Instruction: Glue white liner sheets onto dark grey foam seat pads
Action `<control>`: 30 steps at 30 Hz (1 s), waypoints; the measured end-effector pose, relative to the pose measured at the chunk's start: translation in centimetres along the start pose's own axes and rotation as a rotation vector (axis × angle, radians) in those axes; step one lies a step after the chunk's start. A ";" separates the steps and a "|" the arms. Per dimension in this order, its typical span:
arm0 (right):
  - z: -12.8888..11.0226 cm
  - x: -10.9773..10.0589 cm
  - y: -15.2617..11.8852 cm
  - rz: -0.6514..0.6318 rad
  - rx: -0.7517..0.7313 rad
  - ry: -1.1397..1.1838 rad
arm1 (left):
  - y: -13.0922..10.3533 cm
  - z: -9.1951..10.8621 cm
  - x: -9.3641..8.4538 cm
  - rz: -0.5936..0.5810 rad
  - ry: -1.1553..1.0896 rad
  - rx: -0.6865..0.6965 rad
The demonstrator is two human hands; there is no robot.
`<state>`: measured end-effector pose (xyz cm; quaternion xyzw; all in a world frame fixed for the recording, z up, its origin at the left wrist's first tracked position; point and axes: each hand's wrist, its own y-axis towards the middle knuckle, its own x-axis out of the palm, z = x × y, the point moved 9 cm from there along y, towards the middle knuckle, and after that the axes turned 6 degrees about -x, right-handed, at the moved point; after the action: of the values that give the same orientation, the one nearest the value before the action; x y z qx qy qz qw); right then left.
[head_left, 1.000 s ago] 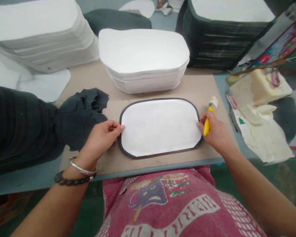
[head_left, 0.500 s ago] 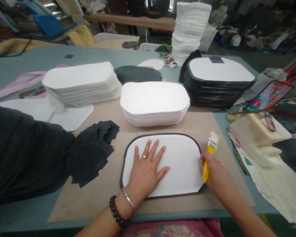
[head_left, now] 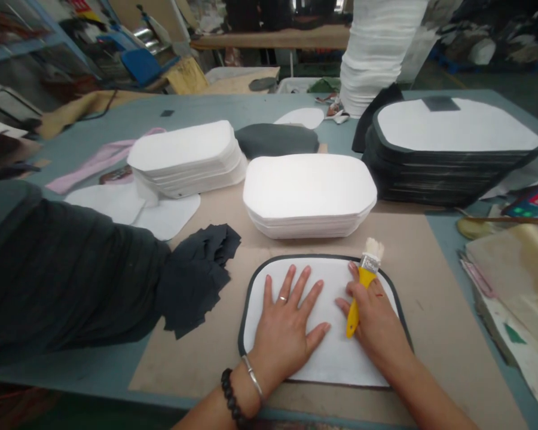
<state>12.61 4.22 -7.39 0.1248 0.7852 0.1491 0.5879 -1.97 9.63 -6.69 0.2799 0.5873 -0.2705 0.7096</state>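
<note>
My left hand lies flat with its fingers spread on a white rounded panel that has a dark border. In my right hand is a paintbrush with a yellow handle and pale bristles, which point away from me. That hand rests over the right part of the panel, some fingertips near its far edge. The panel lies on a brown sheet. Left of it is a fanned bunch of small dark pieces, beside a pile of dark material.
Behind the panel stand a white stack, another white stack to the left, and a dark-edged stack to the right. A tall white pile rises farther back. A pale yellowish block and a phone are at the right.
My right hand has moved with the paintbrush from the panel's right edge to over its upper right part. My left hand stays flat on the panel. The view has swung left.
</note>
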 end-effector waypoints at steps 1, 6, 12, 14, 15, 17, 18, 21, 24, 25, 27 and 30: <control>0.1 0.2 -0.2 0.003 0.000 0.010 | 0.0 0.0 0.0 -0.001 -0.001 -0.001; 0.7 -1.5 -0.5 0.027 0.032 0.069 | -0.1 0.0 0.0 0.024 -0.009 0.010; 1.2 -9.8 2.7 -0.079 -0.155 0.026 | -0.3 0.2 -0.9 0.071 -0.067 0.027; 1.7 -12.3 5.1 -0.069 -0.185 0.027 | -0.4 0.4 -1.2 0.073 -0.101 0.025; 1.8 -12.9 6.3 -0.061 -0.179 0.058 | -0.5 0.5 -1.3 0.069 -0.115 0.019; 1.6 -12.8 8.7 -0.075 -0.144 0.178 | -0.5 0.6 -1.5 0.055 -0.132 0.004; 1.2 -12.1 9.7 -0.101 -0.131 0.249 | -0.5 0.7 -1.5 0.044 -0.134 0.000; -1.3 -8.8 11.6 -0.224 -0.157 0.454 | -0.5 0.8 -1.6 0.021 -0.139 0.000; -1.7 -6.3 12.1 -0.334 -0.166 0.529 | -0.4 0.7 -1.7 0.021 -0.151 0.003; -1.0 -6.0 12.1 -0.345 -0.146 0.524 | -0.4 0.7 -1.6 0.022 -0.156 0.004; 1.0 -6.2 11.9 -0.328 -0.102 0.498 | -0.4 0.7 -1.6 0.021 -0.170 0.001; 3.0 -7.7 10.6 -0.272 -0.081 0.465 | -0.5 1.0 -1.8 0.010 -0.209 -0.019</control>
<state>17.89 11.46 2.70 -0.0430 0.9021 0.1247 0.4109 -1.96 8.71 -4.79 0.2464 0.5111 -0.2892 0.7710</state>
